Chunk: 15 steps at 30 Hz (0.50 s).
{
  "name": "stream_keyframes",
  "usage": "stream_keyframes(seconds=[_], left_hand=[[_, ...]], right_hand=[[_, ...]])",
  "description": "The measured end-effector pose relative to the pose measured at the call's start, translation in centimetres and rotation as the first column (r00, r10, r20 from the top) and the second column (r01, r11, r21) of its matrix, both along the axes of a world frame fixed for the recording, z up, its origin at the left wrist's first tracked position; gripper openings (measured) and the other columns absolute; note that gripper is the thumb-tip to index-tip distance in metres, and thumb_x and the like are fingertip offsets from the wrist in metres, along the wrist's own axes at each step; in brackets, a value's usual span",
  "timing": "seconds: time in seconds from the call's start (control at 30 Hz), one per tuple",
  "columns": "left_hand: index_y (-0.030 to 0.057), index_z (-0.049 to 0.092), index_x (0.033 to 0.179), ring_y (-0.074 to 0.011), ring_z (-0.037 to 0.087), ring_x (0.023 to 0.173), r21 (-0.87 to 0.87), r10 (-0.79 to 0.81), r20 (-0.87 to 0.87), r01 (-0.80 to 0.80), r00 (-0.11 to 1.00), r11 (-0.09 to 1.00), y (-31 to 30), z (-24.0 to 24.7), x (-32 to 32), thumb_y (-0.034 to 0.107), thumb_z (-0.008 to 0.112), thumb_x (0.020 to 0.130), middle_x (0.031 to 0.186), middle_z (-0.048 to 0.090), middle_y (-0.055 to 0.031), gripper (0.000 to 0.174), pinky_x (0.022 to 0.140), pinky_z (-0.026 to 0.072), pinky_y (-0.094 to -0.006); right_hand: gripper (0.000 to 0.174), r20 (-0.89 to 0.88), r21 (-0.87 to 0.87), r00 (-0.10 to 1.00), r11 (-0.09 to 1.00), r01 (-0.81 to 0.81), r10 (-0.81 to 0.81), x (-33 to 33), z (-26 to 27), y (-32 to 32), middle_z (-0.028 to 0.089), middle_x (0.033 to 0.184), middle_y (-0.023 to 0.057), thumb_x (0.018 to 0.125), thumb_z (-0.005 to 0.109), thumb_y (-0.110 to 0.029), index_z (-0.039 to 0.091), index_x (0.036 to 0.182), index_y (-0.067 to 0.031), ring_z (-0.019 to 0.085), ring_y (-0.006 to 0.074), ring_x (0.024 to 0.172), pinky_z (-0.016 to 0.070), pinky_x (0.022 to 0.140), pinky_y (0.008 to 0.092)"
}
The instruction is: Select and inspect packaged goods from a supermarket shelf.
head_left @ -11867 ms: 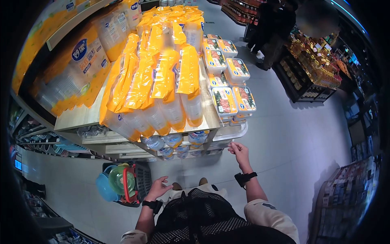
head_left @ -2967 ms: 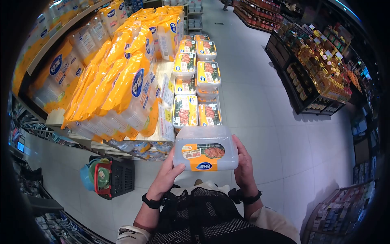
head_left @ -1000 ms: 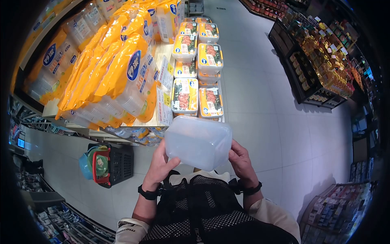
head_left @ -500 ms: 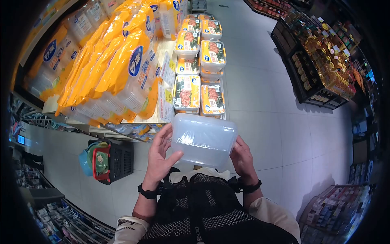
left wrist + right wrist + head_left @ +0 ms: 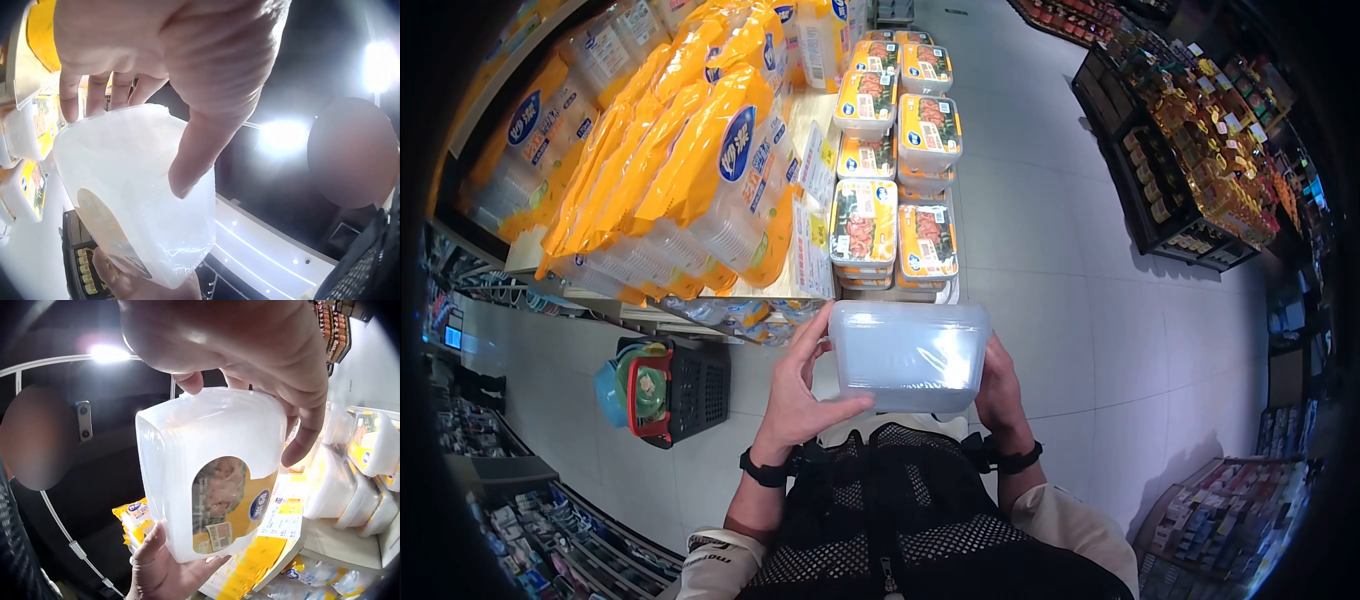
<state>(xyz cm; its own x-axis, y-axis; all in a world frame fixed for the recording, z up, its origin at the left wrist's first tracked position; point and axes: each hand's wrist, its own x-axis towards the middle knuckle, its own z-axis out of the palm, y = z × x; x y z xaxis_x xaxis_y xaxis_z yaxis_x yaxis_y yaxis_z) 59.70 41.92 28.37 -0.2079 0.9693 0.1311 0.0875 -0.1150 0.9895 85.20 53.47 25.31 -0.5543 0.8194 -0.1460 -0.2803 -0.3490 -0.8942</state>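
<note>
Bright, even shop light falls from overhead. The head view is a fisheye circle, bent and black at its edges. White glare sits on the plastic box (image 5: 910, 355) between the left hand (image 5: 800, 385) and right hand (image 5: 1000, 385). In the wrist views, ceiling lamps (image 5: 284, 134) flare behind each hand, and the close skin looks soft.

Both hands hold a clear plastic container (image 5: 910, 355) in front of the chest, its plain side facing up. The left hand (image 5: 800, 390) clasps its left end, fingers up the side and thumb along the near edge. The right hand (image 5: 1000, 385) grips the right end, mostly hidden behind it. Just beyond, stacked labelled boxes (image 5: 895, 225) sit on a wooden shelf (image 5: 785, 290), with yellow packs (image 5: 690, 170) to their left. A black basket (image 5: 690, 395) stands on the floor at near left. A dark rack of bottles (image 5: 1190, 150) stands far right.
</note>
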Motion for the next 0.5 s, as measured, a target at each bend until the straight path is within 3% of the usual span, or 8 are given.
stream_keyframes(seconds=[0.1, 0.13, 0.2, 0.33, 0.43, 0.5], left_hand=[[-0.0037, 0.028, 0.156, -0.0242, 0.045, 0.139, -0.023, 0.005, 0.025, -0.004, 1.000, 1.000, -0.18, 0.21, 0.13, 0.009, 0.094, 0.060, 0.150, 0.044, -0.0138, 0.117, 0.116, 0.0352, -0.0426], [-0.0011, 0.031, 0.154, -0.0243, 0.044, 0.140, -0.041, 0.008, 0.062, -0.005, 0.998, 0.999, -0.21, 0.71, 0.27, 0.006, 0.092, 0.060, 0.150, 0.044, -0.0129, 0.112, 0.117, 0.0354, -0.0426], [0.0014, 0.034, 0.152, -0.0244, 0.044, 0.140, -0.060, 0.009, 0.098, -0.003, 0.995, 0.998, -0.23, 0.95, 0.34, 0.003, 0.091, 0.060, 0.150, 0.044, -0.0121, 0.108, 0.117, 0.0356, -0.0426], [0.0060, 0.039, 0.146, -0.0252, 0.042, 0.142, -0.022, -0.010, 0.088, 0.012, 0.996, 1.000, -0.27, 0.73, 0.33, 0.000, 0.087, 0.061, 0.149, 0.044, -0.0122, 0.098, 0.117, 0.0362, -0.0419], [0.0055, 0.041, 0.143, -0.0263, 0.042, 0.141, 0.040, -0.027, 0.064, 0.024, 0.998, 0.999, -0.50, 0.67, 0.45, -0.003, 0.084, 0.064, 0.149, 0.044, -0.0134, 0.090, 0.117, 0.0373, -0.0429], [0.0047, 0.042, 0.142, -0.0273, 0.043, 0.141, 0.088, -0.044, 0.048, 0.040, 0.998, 0.995, -0.57, 0.76, 0.58, -0.006, 0.082, 0.067, 0.148, 0.044, -0.0144, 0.086, 0.118, 0.0382, -0.0441]], right_hand=[[0.074, -0.039, 0.092, 0.998, 0.995, -0.043, 0.047, 0.11, 0.55, -0.15, 0.055, 0.143, 0.0159, 0.093, 0.058, -0.049, 0.046, 0.145, 0.0034, 0.052, 0.0241, 0.133, 0.0372, 0.114, 0.0396], [0.074, -0.039, 0.091, 0.998, 0.995, -0.043, 0.047, 0.13, 0.54, 0.00, 0.055, 0.143, 0.0159, 0.093, 0.058, -0.049, 0.046, 0.145, 0.0034, 0.052, 0.0241, 0.133, 0.0372, 0.114, 0.0396], [0.076, -0.062, 0.281, 0.990, 0.954, -0.100, 0.123, 0.32, 0.43, 0.35, 0.053, 0.146, 0.0200, 0.092, 0.059, -0.052, 0.050, 0.142, 0.0046, 0.051, 0.0266, 0.135, 0.0367, 0.115, 0.0412], [0.081, -0.074, 0.337, 0.986, 0.934, -0.119, 0.153, 0.34, 0.15, 0.48, 0.052, 0.147, 0.0209, 0.092, 0.059, -0.057, 0.052, 0.141, 0.0058, 0.051, 0.0279, 0.136, 0.0365, 0.115, 0.0423], [0.080, -0.153, 0.254, 0.976, 0.961, -0.114, 0.157, -0.07, 0.34, 0.14, 0.051, 0.148, 0.0210, 0.095, 0.054, -0.057, 0.048, 0.144, 0.0061, 0.050, 0.0281, 0.137, 0.0364, 0.116, 0.0431], [0.078, -0.184, -0.006, 0.980, 0.997, -0.076, 0.074, -0.52, 0.27, 0.03, 0.050, 0.148, 0.0222, 0.099, 0.050, -0.055, 0.044, 0.147, 0.0066, 0.049, 0.0280, 0.138, 0.0370, 0.116, 0.0420]])
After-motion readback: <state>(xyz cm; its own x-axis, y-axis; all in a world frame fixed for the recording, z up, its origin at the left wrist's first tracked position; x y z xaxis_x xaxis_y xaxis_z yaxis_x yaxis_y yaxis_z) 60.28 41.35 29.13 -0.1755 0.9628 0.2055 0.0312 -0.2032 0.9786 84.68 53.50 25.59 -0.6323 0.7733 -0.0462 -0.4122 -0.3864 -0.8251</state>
